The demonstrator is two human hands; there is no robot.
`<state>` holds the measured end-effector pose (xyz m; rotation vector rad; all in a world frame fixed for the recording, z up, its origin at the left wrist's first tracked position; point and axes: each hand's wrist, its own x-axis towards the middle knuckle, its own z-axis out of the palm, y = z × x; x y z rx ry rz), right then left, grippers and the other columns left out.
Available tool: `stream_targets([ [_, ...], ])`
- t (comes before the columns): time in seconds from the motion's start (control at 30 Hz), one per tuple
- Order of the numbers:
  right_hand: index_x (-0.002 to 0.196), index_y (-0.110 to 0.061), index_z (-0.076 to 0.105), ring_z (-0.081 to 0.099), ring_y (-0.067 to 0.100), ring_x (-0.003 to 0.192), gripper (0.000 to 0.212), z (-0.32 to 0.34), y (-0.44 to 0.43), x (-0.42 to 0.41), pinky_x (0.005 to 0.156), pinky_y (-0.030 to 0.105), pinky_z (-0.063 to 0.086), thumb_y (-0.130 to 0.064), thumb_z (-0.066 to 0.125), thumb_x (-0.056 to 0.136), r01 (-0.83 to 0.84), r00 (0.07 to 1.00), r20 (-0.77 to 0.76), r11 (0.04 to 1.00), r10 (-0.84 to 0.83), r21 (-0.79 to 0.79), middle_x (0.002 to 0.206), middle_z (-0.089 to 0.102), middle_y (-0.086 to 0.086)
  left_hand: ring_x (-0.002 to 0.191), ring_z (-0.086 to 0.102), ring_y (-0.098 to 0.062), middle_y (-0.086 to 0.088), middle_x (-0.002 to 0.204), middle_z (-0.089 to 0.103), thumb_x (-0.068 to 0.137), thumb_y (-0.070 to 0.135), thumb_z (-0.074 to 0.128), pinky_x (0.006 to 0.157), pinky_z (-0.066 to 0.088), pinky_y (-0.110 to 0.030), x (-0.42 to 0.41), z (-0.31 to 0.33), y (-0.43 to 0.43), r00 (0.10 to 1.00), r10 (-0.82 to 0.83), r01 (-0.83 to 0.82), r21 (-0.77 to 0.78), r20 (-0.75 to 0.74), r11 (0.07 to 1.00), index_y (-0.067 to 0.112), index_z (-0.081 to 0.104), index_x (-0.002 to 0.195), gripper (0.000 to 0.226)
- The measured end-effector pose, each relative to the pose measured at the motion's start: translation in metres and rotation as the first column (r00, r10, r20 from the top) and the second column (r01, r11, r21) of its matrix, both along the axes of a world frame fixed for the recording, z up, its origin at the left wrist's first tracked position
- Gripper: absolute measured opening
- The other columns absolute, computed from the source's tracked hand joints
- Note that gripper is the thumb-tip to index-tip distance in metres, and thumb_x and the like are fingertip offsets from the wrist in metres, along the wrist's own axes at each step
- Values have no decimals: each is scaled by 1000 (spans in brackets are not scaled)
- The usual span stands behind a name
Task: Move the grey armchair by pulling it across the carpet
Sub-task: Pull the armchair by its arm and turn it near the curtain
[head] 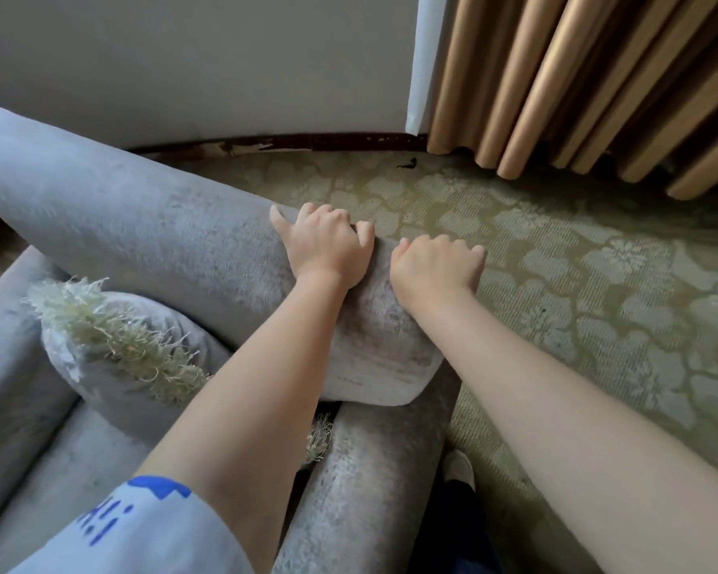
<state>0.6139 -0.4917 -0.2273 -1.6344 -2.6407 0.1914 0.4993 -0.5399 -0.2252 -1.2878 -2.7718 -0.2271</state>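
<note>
As both arms reach in from the near side, the armchair [142, 225] stands on the carpet [597, 283], filling its left part, far end close to the carpet's back edge by the skirting [349, 140].

Both hands grip the armchair at the right end of its top roll [369, 345], side by side, just apart.
- Left hand [324, 242]: palm down on the roll, fingers curled over the far side, thumb spread out to the left on the fabric.
- Right hand [436, 263]: knuckles up, fingers curled over the roll's outer edge, the one facing bare carpet. Fingertips hidden, so how far they wrap cannot be told.

A lower roll [369, 470] runs under the top one toward the near edge. A fringed cushion [121, 337] lies in the seat, against the top roll.

Wall [183, 55] stands behind the carpet's back edge, with a tan curtain [577, 76] hanging at the back right corner. One shoe [459, 470] sits on the carpet just right of the lower roll. A grey sleeve [133, 528] with blue print shows at the bottom left.
</note>
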Motion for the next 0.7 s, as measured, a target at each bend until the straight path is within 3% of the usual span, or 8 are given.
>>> stream_targets([
  [0.13, 97, -9, 64, 60, 34, 86, 55, -6, 2, 4, 66, 36, 35, -45, 23, 96, -55, 986, -156, 998, 55, 4, 93, 65, 13, 102, 52, -20, 2, 88, 63, 85, 38, 30, 108, 7, -59, -3, -3, 4, 1000, 3, -3, 15, 15, 1000, 19, 58, 67, 38],
  [0.23, 90, -12, 65, 60, 33, 82, 58, -4, 6, 3, 62, 34, 33, -51, 23, 94, -69, 985, -159, 998, 67, -6, 88, 65, 12, 105, 51, -18, 4, 92, 64, 86, 37, 28, 109, 5, -59, -4, -1, 5, 1000, -14, 14, 8, 23, 1000, 18, 64, 70, 43],
  [0.37, 93, -11, 64, 55, 30, 79, 58, 0, 4, 1, 63, 33, 33, -51, 21, 94, -63, 988, -146, 995, 51, -81, 93, 64, 12, 102, 53, -21, 1, 92, 66, 85, 38, 27, 109, 7, -59, -3, 7, 2, 999, -15, 16, -36, 28, 999, 20, 56, 66, 39],
  [0.53, 103, -8, 64, 57, 33, 89, 61, 10, -7, 13, 65, 34, 35, -50, 19, 95, -74, 990, -130, 990, 58, -118, 101, 64, 14, 115, 48, -25, -4, 116, 60, 91, 36, 21, 109, 9, -59, 5, 15, -12, 997, -76, 79, -171, 27, 982, 15, 62, 100, 47],
  [0.7, 95, -8, 65, 53, 30, 79, 63, 19, -34, 40, 65, 34, 36, -50, 18, 94, -81, 987, -144, 994, 70, -77, 88, 62, 12, 113, 48, -25, -4, 111, 59, 92, 36, 20, 108, 8, -58, 27, 25, -38, 995, -95, 96, -144, 10, 985, 14, 61, 99, 47],
])
